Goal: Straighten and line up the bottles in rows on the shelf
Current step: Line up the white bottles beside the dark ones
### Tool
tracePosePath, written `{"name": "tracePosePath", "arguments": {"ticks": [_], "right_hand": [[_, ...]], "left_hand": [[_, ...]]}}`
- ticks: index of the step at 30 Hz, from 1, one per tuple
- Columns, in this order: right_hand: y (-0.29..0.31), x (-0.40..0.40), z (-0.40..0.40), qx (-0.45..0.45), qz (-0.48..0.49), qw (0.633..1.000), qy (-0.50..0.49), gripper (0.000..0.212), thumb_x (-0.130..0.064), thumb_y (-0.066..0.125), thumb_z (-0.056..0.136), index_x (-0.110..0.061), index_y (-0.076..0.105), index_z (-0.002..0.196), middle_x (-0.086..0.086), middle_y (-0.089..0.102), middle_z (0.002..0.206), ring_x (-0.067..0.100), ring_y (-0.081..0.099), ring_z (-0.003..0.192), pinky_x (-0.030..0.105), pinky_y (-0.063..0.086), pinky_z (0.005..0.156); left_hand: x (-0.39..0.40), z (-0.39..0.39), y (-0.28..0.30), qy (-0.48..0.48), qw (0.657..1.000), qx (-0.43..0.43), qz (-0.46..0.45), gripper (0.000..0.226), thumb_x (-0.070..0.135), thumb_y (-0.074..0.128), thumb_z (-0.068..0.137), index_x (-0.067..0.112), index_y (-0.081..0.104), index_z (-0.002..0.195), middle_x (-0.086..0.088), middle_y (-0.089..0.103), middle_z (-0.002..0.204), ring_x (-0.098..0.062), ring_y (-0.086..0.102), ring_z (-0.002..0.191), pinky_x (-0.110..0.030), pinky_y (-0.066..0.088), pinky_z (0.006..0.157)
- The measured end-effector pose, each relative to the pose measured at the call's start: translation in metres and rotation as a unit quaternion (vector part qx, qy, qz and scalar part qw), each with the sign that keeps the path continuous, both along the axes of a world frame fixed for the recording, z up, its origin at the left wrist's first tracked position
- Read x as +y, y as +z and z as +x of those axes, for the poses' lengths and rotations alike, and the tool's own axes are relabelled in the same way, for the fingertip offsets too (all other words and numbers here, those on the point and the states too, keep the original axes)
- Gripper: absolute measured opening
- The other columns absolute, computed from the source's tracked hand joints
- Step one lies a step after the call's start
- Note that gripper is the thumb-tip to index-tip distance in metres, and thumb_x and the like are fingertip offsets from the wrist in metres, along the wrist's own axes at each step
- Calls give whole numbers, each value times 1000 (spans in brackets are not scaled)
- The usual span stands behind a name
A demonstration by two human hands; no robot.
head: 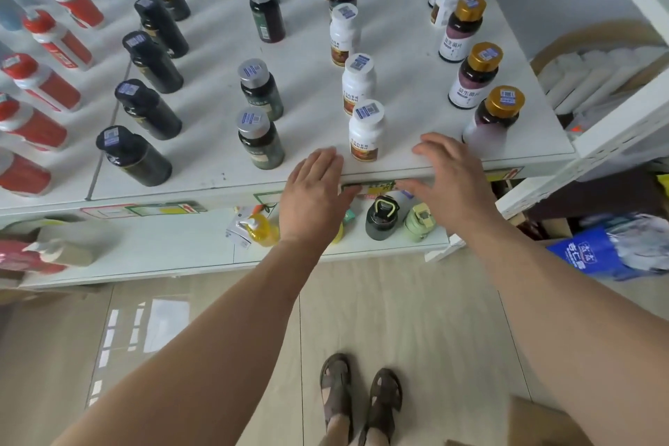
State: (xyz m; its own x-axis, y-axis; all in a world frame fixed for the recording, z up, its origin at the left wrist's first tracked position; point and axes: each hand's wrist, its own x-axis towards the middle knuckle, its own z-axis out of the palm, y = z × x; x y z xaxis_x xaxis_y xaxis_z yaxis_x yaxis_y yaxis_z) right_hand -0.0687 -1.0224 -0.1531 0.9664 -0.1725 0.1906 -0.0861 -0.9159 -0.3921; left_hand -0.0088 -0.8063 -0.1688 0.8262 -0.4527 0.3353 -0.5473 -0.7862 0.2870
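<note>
**Both hands free at the shelf edge, white row between them**

Neither hand has a grip on anything. The left hand [313,188] and right hand [450,174] hover with fingers spread and relaxed at the front edge of the shelf [202,177], one on each side of the front white bottle [366,130], near it but not touching.

Taking that front white bottle as the landmark: behind it the other white bottles [358,83] run back in a file that drifts slightly left toward the wall, with a dark silver-capped one mixed in near the far end. To its left stand the green-grey bottles [260,138], two close to the front and two well behind, with a wide gap between the pairs. Further left are the black bottles [144,109], five in a fairly even file, and beyond them the red bottles [43,83]. To its right the gold-capped bottles [478,76] run back along the shelf's right edge, with a white one standing among them.

Every bottle stands upright on its base, long axis vertical; the lean seen is the wide lens. Labels that can be read face front.

The work looks well along: five files are readable. What seems left is closing the gap in the green-grey file, truing the white file, and perhaps sorting the odd bottles.
</note>
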Motion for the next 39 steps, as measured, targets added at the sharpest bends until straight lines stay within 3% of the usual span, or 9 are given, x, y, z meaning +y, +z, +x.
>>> {"name": "tracePosePath", "arguments": {"ticks": [3,11,15,18,21,25,32,37,39], "right_hand": [[-5,-2,-1,-13,-3,1000,8,53,-38,80,78,-10,63,120,5,55,134,27,50,118,33,34,101],[-3,-2,-1,-8,-2,1000,5,53,-34,81,78,-7,63,120,9,56,133,32,52,118,37,34,102],[6,0,-2,36,12,999,7,59,-41,77,81,-10,59,128,6,51,140,30,47,125,36,32,106],[25,5,0,90,67,994,-12,68,-50,71,84,-13,51,138,4,46,146,26,43,132,37,33,110],[49,17,6,80,154,985,-23,76,-51,69,84,-17,41,145,3,42,151,22,40,137,36,33,109],[70,37,26,96,258,961,8,82,-47,76,79,-27,36,147,-7,42,150,10,38,137,26,32,102],[92,40,45,121,317,941,-5,46,-36,72,85,-28,60,128,-11,67,117,9,61,109,26,46,90],[112,47,36,93,364,926,-35,29,-37,71,85,-31,67,113,-12,71,104,7,64,99,30,50,88],[116,51,37,88,359,928,-49,25,-41,72,83,-31,68,105,-10,72,101,9,65,96,34,51,87]], "left_hand": [[-1,0,-3,-3,1000,5,2,50,42,62,82,4,67,114,-11,65,125,-29,59,118,-42,47,100],[-6,-4,5,16,999,43,-12,45,29,78,77,3,66,112,-11,63,125,-30,58,118,-41,44,102],[-7,-8,15,28,995,91,-6,53,33,74,82,6,61,125,-7,55,139,-26,47,132,-38,34,112],[-8,-7,28,34,988,152,1,60,44,67,87,11,55,135,-2,46,148,-19,38,137,-32,29,114],[-12,-4,43,58,977,207,-7,68,50,63,87,16,45,143,1,43,149,-15,37,137,-29,29,111],[-18,0,55,79,957,275,-45,71,48,64,87,21,37,147,3,42,150,-15,36,138,-30,30,109],[-16,12,77,14,940,317,-128,35,40,67,82,34,58,116,9,67,102,-18,59,94,-33,46,76],[-1,19,88,-42,898,395,-187,26,40,73,80,38,65,105,20,69,93,-8,60,93,-34,48,90],[3,21,93,-82,856,451,-239,27,32,76,81,31,68,107,16,73,100,-8,65,98,-35,49,97]]}}
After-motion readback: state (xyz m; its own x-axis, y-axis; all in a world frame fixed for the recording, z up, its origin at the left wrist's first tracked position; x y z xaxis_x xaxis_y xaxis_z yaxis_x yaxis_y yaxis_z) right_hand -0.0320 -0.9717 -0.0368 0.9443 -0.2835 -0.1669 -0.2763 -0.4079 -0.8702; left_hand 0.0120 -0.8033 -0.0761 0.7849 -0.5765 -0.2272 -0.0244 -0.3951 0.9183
